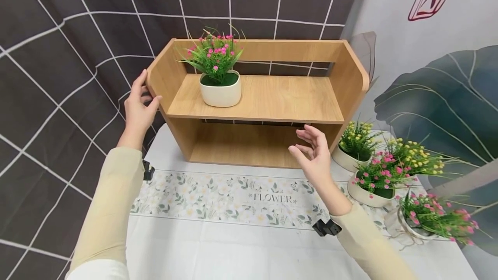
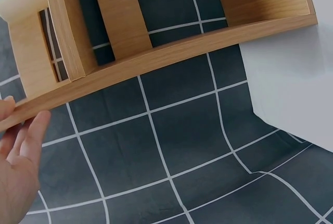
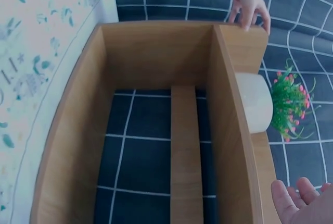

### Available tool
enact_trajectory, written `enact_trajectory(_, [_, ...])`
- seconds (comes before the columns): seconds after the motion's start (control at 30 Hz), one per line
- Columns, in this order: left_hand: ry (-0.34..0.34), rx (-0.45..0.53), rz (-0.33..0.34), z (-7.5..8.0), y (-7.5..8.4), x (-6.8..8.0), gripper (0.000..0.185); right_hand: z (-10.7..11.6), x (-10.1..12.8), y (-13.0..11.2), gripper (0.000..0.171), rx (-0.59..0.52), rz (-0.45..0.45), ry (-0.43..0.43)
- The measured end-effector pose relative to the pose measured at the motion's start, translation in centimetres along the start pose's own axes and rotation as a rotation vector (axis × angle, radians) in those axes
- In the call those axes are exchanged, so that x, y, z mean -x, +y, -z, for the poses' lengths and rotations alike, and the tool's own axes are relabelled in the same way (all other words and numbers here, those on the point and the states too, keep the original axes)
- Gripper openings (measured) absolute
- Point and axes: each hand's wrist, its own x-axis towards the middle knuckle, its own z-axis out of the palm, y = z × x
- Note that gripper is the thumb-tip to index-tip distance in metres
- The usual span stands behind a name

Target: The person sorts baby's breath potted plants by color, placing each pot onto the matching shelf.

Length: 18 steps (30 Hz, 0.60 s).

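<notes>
Wood-grain laminate covers the two-tier open shelf unit, which stands at the back of the bench, against a dark hanging cloth with a white grid. Its side panels are rounded at the upper front corners, and a rail runs across the top at the back, with the grid cloth showing through the gap below it. On the upper board, toward the left, sits a cream rounded pot of pink artificial flowers; the lower compartment holds nothing visible.

At the unit's left side panel, the left hand rests with fingers extended against the outer face and the thumb at the front edge. In front of the lower compartment, the right hand hovers spread and relaxed, holding nothing.

A white cloth with a floral band printed "FLOWER" covers the bench. On its right stand more potted artificial plants, yellow-flowered and pink-flowered. Behind them hangs a pale backdrop with large grey-green leaves.
</notes>
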Motion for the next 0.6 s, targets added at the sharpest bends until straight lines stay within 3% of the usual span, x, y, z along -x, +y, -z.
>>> enact_trajectory(0.23, [-0.002, -0.003, 0.018, 0.0, 0.1, 0.0, 0.066, 1.7, 1.8, 0.2, 0.055, 0.02, 0.012, 0.029])
enact_trajectory(0.6, [0.005, 0.013, -0.004, -0.1, -0.1, 0.0, 0.064, 5.4, 5.4, 1.2, 0.056, 0.167, -0.007, 0.129])
